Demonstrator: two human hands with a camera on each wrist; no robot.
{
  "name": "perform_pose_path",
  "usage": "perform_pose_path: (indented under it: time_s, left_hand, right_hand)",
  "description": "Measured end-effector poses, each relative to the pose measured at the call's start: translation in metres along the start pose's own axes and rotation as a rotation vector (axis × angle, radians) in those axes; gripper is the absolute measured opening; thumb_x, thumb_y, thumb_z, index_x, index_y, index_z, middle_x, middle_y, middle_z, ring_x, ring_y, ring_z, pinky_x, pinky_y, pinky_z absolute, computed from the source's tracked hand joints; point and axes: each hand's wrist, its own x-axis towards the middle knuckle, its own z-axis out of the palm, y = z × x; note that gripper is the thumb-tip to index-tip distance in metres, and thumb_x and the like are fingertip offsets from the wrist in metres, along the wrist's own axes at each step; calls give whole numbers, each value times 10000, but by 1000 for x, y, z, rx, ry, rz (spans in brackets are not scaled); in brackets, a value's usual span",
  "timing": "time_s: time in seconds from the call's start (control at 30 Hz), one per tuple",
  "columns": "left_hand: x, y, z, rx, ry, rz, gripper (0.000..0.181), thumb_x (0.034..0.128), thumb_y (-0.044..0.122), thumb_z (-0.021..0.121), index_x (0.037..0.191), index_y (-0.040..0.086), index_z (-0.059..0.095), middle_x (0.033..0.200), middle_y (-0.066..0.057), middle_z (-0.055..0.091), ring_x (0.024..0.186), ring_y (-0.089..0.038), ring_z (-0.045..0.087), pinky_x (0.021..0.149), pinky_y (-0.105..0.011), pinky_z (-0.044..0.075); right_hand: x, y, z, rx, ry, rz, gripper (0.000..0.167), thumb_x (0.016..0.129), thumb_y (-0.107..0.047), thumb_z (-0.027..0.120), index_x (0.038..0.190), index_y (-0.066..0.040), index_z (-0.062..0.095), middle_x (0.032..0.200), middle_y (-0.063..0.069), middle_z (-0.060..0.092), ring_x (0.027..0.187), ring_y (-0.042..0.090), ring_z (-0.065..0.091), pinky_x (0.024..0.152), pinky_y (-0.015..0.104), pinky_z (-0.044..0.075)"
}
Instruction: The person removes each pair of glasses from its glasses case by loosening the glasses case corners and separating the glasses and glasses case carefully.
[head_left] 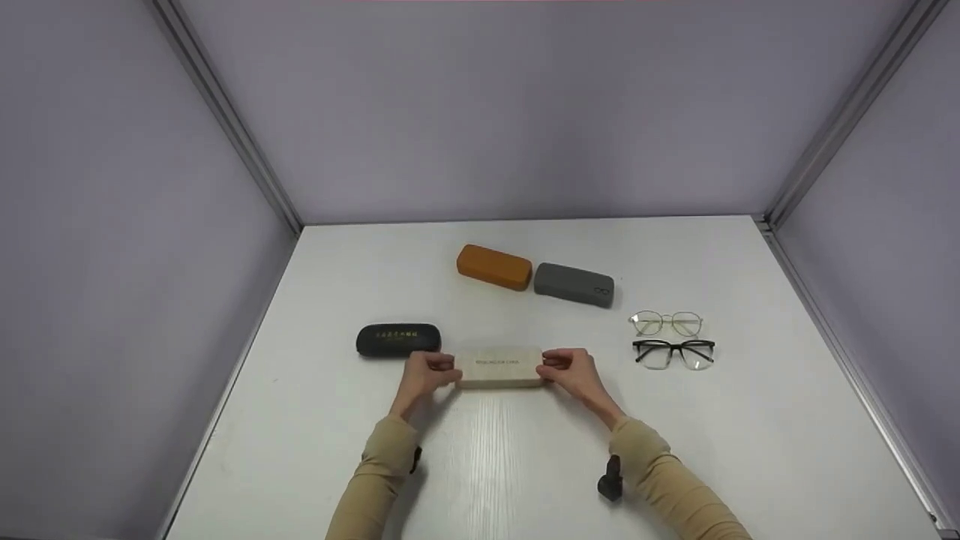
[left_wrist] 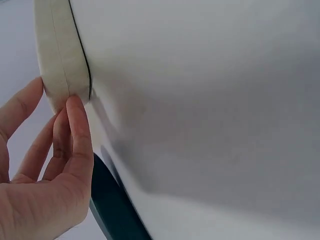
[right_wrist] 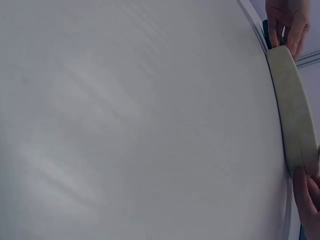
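Observation:
A cream glasses case [head_left: 499, 369] with small lettering on its lid lies closed on the white table, long side facing me. My left hand [head_left: 424, 379] holds its left end between thumb and fingers; the left wrist view shows the fingertips [left_wrist: 75, 106] against the end. At the opposite end, my right hand [head_left: 576, 373] grips the case the same way, partly cut off in the right wrist view. Just beyond my left hand is a black glasses case [head_left: 397, 340] with gold lettering.
Farther back lie an orange glasses case [head_left: 494, 267] and a grey one [head_left: 574, 284], nearly end to end. On the right, gold-rimmed glasses [head_left: 666, 323] lie behind black-framed glasses [head_left: 674, 353]. Pale panels [head_left: 525, 112] wall the table [head_left: 315, 450] at the back and sides.

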Motion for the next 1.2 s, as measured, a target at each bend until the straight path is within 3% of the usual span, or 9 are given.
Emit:
perform_pose_path:
  time_s: [0.3,0.67,0.87,1.03,1.2]
  left_hand:
    - [-10,-11,-28,-2,16,-114,344,758,82,838,1077,-15,756,1035,-161,750,893,-186,677,800,-302,534]
    - [-20,-23,-61,-51,-4,-119,374,781,72,818,1104,-90,721,1071,-218,733,832,-170,687,808,-369,579]
    - [-23,-27,-75,-72,6,-152,384,800,83,806,1126,-96,710,1028,-199,752,780,-159,703,801,-391,594]
    - [-24,-32,-86,-96,19,-176,377,831,83,781,1154,-94,698,1056,-199,741,822,-168,712,862,-414,589]
    - [-25,-39,-98,-93,43,-215,387,845,101,777,1181,-73,696,1109,-192,734,878,-157,710,920,-407,570]
  right_hand:
    - [-5,-7,19,22,-70,-24,342,867,-141,774,1155,34,719,1037,145,754,875,144,696,796,275,564]
    - [-7,-13,43,56,-152,-39,355,873,-172,767,1153,40,721,1112,205,740,933,165,701,833,283,564]
    - [-4,-19,56,111,-196,-26,363,879,-179,767,1159,46,719,1139,215,737,961,160,701,856,283,566]
    - [0,-25,66,190,-235,7,361,872,-145,762,1160,68,711,1141,217,735,940,120,690,837,241,556]
    - [0,-30,76,226,-264,18,350,893,-116,720,1177,87,696,1166,230,723,1011,157,688,898,263,546]
